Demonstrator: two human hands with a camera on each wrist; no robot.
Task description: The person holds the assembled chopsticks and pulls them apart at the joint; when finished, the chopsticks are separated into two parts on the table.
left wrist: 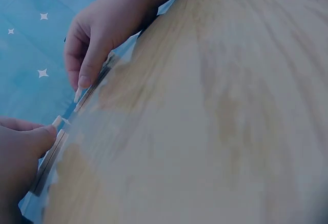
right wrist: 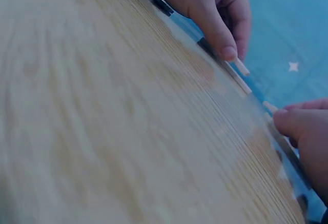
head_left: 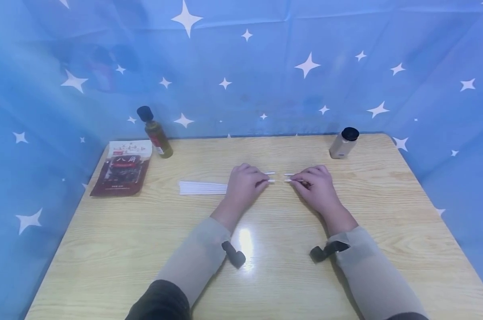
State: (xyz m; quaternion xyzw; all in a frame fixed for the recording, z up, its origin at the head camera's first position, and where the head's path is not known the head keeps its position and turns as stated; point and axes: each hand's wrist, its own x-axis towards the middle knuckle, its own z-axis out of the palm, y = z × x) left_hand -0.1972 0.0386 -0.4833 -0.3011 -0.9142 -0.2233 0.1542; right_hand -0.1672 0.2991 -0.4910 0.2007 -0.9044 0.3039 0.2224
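My left hand (head_left: 244, 182) pinches a short thin white stick (head_left: 271, 181) between thumb and fingertips; its tip points right. Opposite it, my right hand (head_left: 315, 183) pinches another white stick (head_left: 287, 180), tip pointing left. A small gap separates the two tips. Just behind them lie two more white stick ends (head_left: 269, 173), one beside each hand. In the left wrist view, a stick tip (left wrist: 78, 95) sticks out below the right thumb. Fingers hide most of each stick's length. To the left of my left hand, a row of flat white strips (head_left: 203, 187) runs partly under it.
A dark red spice packet (head_left: 120, 171) lies at the table's left edge. Near it stands a black-capped bottle (head_left: 158, 138). At the back right is a small black-lidded jar (head_left: 343, 144). A blue star-patterned cloth (head_left: 265, 66) hangs behind the wooden table (head_left: 281, 284).
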